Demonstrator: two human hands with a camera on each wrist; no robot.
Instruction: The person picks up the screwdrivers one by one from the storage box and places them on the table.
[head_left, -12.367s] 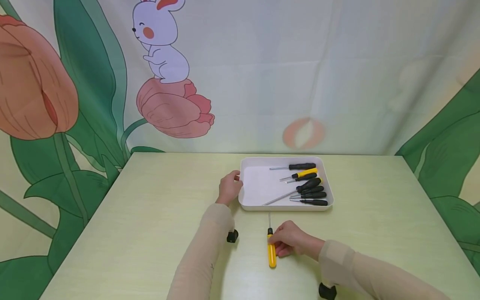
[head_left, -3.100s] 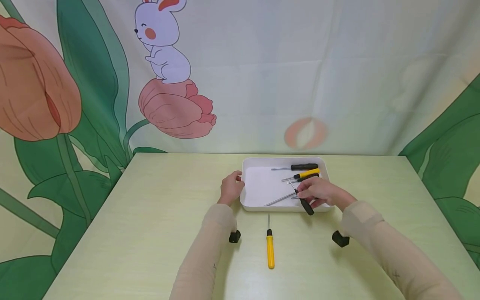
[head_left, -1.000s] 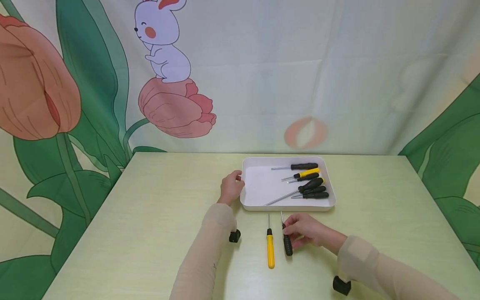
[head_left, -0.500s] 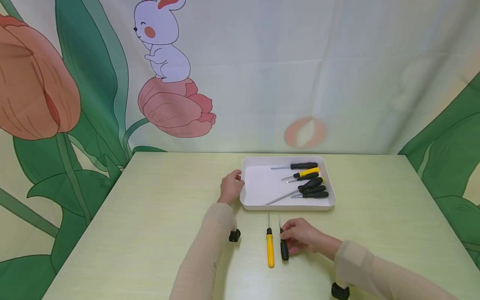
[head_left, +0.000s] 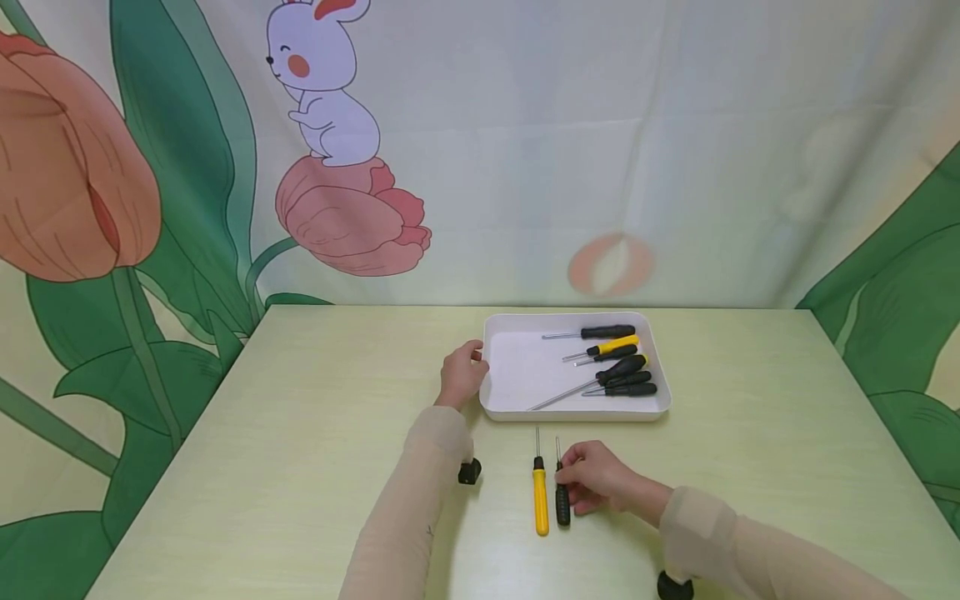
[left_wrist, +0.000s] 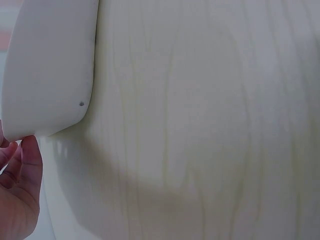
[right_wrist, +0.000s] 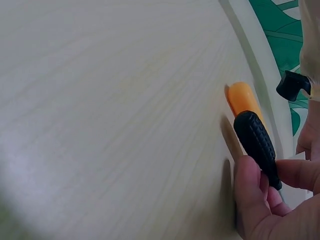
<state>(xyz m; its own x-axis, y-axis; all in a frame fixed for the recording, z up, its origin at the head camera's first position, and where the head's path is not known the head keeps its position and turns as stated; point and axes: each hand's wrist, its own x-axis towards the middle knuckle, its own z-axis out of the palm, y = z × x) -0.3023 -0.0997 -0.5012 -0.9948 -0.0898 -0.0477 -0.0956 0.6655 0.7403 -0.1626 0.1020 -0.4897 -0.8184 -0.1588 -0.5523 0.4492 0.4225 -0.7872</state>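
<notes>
You can read no text, label, brand, number or sign in any of the three views; a small dark mark (head_left: 430,529) on the left sleeve (head_left: 403,508) is too small for you to make out.
</notes>
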